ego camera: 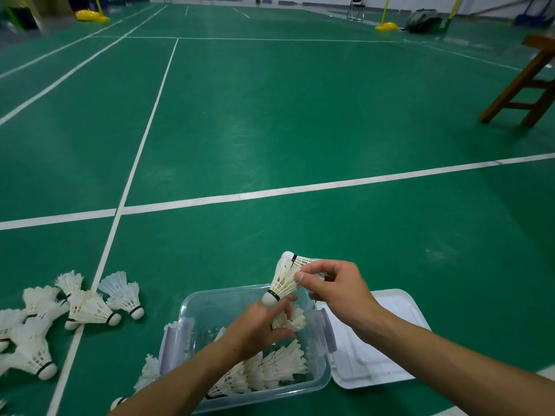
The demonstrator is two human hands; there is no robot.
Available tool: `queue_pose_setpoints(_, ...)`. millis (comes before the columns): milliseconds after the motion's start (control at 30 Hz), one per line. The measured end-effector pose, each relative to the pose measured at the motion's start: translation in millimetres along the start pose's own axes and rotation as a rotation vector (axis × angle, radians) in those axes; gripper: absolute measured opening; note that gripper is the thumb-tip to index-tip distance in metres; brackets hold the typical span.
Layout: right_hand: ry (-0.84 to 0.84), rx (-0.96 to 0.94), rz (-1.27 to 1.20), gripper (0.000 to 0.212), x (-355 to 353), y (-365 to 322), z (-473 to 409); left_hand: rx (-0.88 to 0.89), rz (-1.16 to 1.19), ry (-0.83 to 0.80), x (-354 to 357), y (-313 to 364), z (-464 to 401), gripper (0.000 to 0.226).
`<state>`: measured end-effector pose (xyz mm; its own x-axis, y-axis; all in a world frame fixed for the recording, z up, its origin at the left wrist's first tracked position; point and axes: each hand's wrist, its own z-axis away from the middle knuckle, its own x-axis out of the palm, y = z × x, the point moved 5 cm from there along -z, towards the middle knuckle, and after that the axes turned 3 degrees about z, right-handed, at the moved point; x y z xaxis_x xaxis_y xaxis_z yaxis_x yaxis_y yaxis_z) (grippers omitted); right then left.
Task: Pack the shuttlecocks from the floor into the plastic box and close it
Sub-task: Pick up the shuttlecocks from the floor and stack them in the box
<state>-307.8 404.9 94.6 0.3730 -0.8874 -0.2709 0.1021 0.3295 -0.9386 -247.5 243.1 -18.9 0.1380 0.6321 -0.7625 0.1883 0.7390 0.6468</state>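
Note:
A clear plastic box stands open on the green floor, with several white shuttlecocks lying inside. Above it my right hand pinches the feathers of a few nested shuttlecocks, one cork pointing down, another up. My left hand grips a shuttlecock over the box and touches the lower cork of the held stack. Several more shuttlecocks lie scattered on the floor to the left. The white lid lies flat to the right of the box.
A wooden stool stands at the far right. White court lines cross the floor. Yellow net-post bases, a bag and a folding chair are far back.

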Motion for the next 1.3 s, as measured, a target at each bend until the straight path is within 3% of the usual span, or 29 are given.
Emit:
queue_pose_setpoints(300,-0.025,-0.002,-0.004,0.003,6,-1,0,0.078,-0.217,-0.127,9,-10,6,0.043)
queue_pose_setpoints(500,-0.031,0.007,-0.011,0.003,6,-1,2,0.135,-0.280,-0.051,6,-6,10,0.059)
queue_pose_setpoints(667,-0.031,0.013,-0.009,0.002,3,-1,3,0.292,-0.436,0.065,5,-1,10,0.041)
queue_pose_setpoints(833,-0.039,0.017,-0.009,0.003,5,-2,4,0.362,-0.563,0.057,9,-2,9,0.051)
queue_pose_setpoints(1000,-0.040,0.014,-0.018,0.004,6,-3,4,0.314,-0.611,-0.067,12,-12,11,0.058)
queue_pose_setpoints(1300,-0.033,0.018,-0.018,0.003,5,-1,2,0.167,-0.559,-0.116,16,-19,19,0.042)
